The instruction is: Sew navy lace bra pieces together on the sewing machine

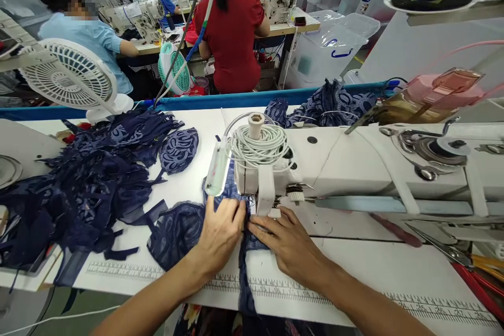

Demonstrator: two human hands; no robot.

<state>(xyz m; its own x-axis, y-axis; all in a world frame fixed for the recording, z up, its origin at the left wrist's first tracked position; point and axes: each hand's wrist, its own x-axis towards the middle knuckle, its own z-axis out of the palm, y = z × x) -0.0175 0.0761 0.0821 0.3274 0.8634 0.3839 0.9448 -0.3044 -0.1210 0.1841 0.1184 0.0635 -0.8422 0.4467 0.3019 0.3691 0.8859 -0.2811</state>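
Lace fabric [175, 232] under left hand [221, 231]

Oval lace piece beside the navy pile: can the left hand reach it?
Likely yes: between the left hand and the lace piece seem to lie only navy fabric and bare tabletop.

Sewing machines [331, 157] (and heaped navy fabric [102, 178]) show a garment workshop.

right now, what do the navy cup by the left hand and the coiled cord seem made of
The navy cup: probably lace-covered textile, matte, showing a swirling pattern. The coiled cord: pale, smooth, likely plastic-coated, judging by its round, springy-looking loops.
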